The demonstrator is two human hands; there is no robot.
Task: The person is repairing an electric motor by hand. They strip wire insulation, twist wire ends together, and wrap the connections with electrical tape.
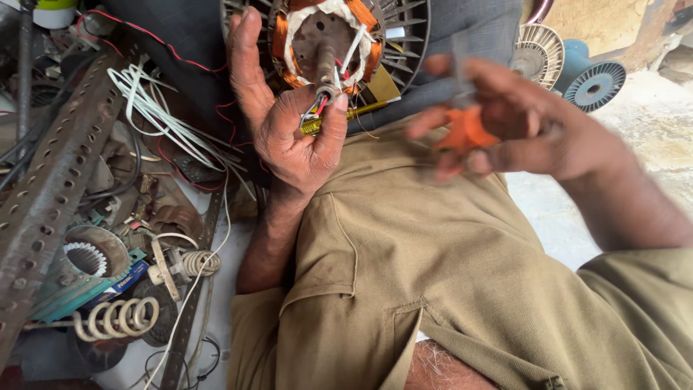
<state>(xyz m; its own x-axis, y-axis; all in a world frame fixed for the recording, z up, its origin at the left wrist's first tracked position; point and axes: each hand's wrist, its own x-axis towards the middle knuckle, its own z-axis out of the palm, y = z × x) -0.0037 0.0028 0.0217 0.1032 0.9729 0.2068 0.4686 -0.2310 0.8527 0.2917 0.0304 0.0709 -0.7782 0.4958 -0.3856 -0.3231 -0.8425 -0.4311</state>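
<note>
Left hand (292,123) pinches the wire bundle (323,101) running up into the stator (325,36); right hand (520,123) grips orange-handled tool (465,130).

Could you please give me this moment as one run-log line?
left hand: pinching wire bundle at motor stator | right hand: holding orange tool, blurred | lap: khaki trousers

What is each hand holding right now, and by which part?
The left hand pinches the motor's wire bundle near the shaft. The right hand grips an orange-handled tool by its handle; blurred.

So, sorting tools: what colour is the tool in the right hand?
Orange tool, blurred, in the right hand; head view.
</note>
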